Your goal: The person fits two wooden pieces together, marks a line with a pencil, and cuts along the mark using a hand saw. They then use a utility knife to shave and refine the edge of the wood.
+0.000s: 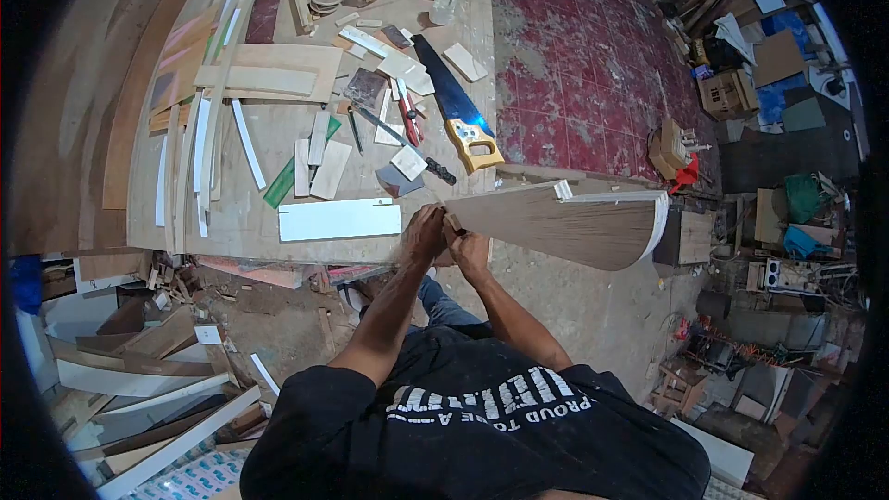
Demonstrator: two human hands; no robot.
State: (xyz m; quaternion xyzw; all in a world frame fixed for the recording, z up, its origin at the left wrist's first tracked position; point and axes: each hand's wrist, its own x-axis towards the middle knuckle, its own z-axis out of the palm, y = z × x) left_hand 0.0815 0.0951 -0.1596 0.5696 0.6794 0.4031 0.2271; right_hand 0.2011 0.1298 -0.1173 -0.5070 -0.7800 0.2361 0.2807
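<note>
Overhead view of a plywood workbench, its pale top scuffed and strewn with flat offcuts, thin white strips and long bent laths along its left edge. A handsaw with a dark blue blade and a yellow wooden handle lies diagonally near the bench's right edge, red-handled pliers just to its left, and a smooth white board rests close to the near edge. The wooden panel is brown, with fine straight grain, narrow at the near end and widening to a rounded far end trimmed in a white edge band; it projects beyond the bench's right corner, held level over bare grey concrete floor, with open space below and to the right of it. The left hand is curled shut over the panel's narrow end, knuckles up, just past the bench's near edge. The right hand is closed on the same end from beneath, touching the left hand. A small pale block shows between the fingers; which hand holds it cannot be told
</note>
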